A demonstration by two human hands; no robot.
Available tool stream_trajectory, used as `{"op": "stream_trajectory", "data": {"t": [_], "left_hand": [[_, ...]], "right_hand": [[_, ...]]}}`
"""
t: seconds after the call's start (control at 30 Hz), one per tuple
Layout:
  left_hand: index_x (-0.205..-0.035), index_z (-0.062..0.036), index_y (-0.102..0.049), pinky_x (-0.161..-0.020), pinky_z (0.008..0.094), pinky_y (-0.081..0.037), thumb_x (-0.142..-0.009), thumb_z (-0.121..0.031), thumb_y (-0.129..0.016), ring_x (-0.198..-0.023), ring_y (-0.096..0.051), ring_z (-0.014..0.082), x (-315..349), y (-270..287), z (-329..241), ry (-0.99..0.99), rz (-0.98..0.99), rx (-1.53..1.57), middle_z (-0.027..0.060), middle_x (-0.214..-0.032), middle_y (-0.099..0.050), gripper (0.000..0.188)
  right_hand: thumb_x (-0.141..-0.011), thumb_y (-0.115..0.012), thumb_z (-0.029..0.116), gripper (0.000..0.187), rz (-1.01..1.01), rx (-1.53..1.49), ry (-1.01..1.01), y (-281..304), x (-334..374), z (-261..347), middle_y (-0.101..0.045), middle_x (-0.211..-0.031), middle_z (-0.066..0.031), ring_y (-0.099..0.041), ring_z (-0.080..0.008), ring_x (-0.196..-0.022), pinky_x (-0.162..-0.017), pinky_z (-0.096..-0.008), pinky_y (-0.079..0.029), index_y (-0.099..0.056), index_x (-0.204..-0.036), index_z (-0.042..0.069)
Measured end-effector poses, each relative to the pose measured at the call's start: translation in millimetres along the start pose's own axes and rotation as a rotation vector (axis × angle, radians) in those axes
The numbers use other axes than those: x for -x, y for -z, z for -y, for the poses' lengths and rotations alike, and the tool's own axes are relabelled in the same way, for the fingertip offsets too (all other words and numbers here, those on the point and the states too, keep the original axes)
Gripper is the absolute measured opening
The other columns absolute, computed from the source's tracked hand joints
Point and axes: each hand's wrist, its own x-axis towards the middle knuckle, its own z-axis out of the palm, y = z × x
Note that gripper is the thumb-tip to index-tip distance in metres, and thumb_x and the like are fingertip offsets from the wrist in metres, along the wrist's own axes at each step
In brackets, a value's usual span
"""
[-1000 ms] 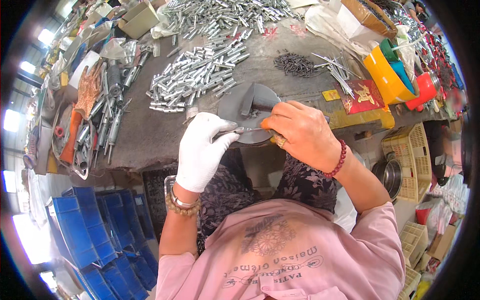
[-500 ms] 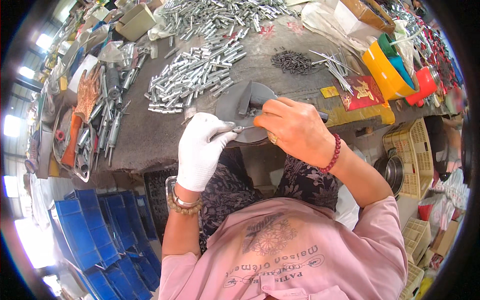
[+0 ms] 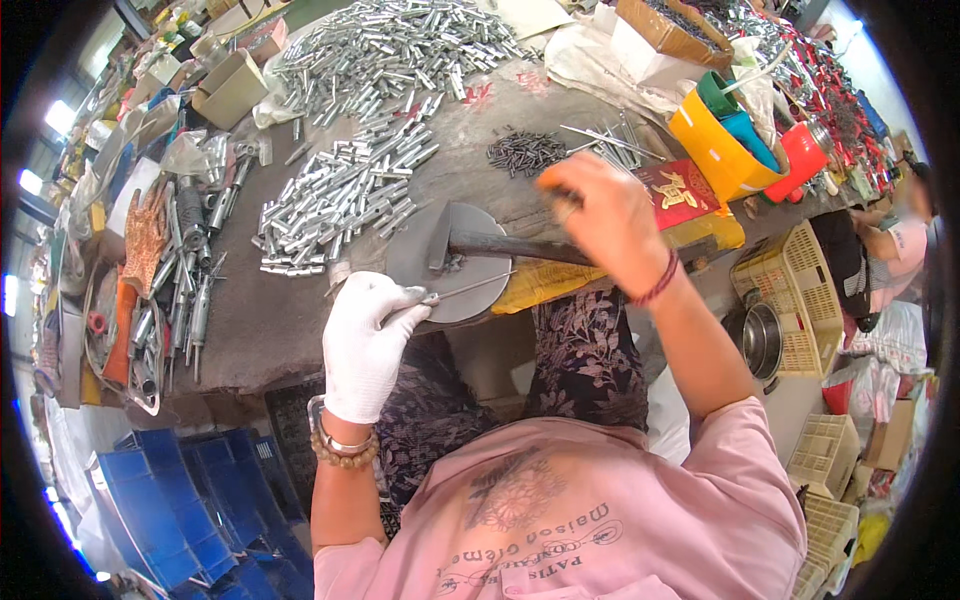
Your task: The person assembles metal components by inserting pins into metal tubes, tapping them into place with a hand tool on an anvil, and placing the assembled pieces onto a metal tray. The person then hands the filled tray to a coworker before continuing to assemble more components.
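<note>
My left hand (image 3: 365, 340), in a white knit glove, pinches a small metal piece between thumb and fingertips. From that pinch a thin metal rod (image 3: 478, 286) sticks out to the right, above a round grey plate (image 3: 408, 262) at the table edge. On the plate rests a hammer (image 3: 520, 246), its dark handle running right beneath my bare right hand (image 3: 612, 222). That hand is raised and smeared by motion, its fingers near a pile of small dark pins (image 3: 526, 152); whether it holds anything does not show.
Shiny metal tubes (image 3: 345, 195) lie heaped beyond the plate. Thin rods (image 3: 615, 145), a red card (image 3: 685, 190), a yellow container (image 3: 715, 145) and a red bottle (image 3: 800, 160) sit at the right. Tools and an orange glove (image 3: 145, 235) crowd the left. A yellow crate (image 3: 790, 300) stands beside the table.
My right hand has let go of the thin rod and moved up and right toward the pins, uncovering the hammer handle. My left hand keeps its pinch. The whole view has shifted somewhat.
</note>
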Motion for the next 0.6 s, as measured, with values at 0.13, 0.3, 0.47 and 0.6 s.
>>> {"op": "stream_trajectory", "data": {"t": [0.13,0.3,0.47,0.6], "left_hand": [[-0.095,-0.0002,-0.078,-0.080,0.0352,-0.054,-0.081,-0.001,-0.086,-0.088,-0.065,0.0248,-2.6,-0.3,-0.8,-0.054,-0.006,-0.054,0.0099,-0.092,-0.066,0.016],[-0.095,-0.0006,-0.078,-0.080,0.0351,-0.054,-0.080,-0.002,-0.086,-0.088,-0.065,0.0246,-2.0,-1.5,-1.7,-0.043,-0.012,-0.050,0.0101,-0.092,-0.067,0.017],[-0.095,-0.0031,-0.080,-0.079,0.0353,-0.053,-0.081,-0.003,-0.086,-0.088,-0.065,0.0242,-2.5,-2.1,0.6,-0.067,-0.030,-0.017,0.0088,-0.089,-0.067,0.015],[-0.096,-0.0010,-0.079,-0.084,0.0344,-0.050,-0.080,0.002,-0.084,-0.093,-0.063,0.0233,-0.4,-0.9,-1.7,-0.007,-0.023,0.010,0.0079,-0.091,-0.066,0.017]], "right_hand": [[-0.090,-0.072,0.009,0.014,0.150,0.064,-0.224,0.9,-6.8,-48.0,-0.073,-0.105,-0.0123,-0.072,-0.0363,-0.101,-0.088,-0.0474,-0.057,-0.077,-0.102,0.011],[-0.092,-0.066,0.007,0.016,0.238,0.042,-0.246,-9.8,-16.5,-59.5,-0.072,-0.110,-0.0145,-0.070,-0.0393,-0.106,-0.091,-0.0492,-0.055,-0.076,-0.104,0.011],[-0.093,-0.061,0.005,0.019,0.333,0.070,-0.202,-9.9,-16.1,-62.3,-0.071,-0.113,-0.0175,-0.068,-0.0417,-0.110,-0.093,-0.0514,-0.054,-0.072,-0.109,0.009],[-0.093,-0.061,0.003,0.019,0.287,0.107,-0.046,4.0,-21.0,-25.8,-0.069,-0.113,-0.0189,-0.068,-0.0426,-0.108,-0.092,-0.0525,-0.054,-0.065,-0.111,0.006]]}}
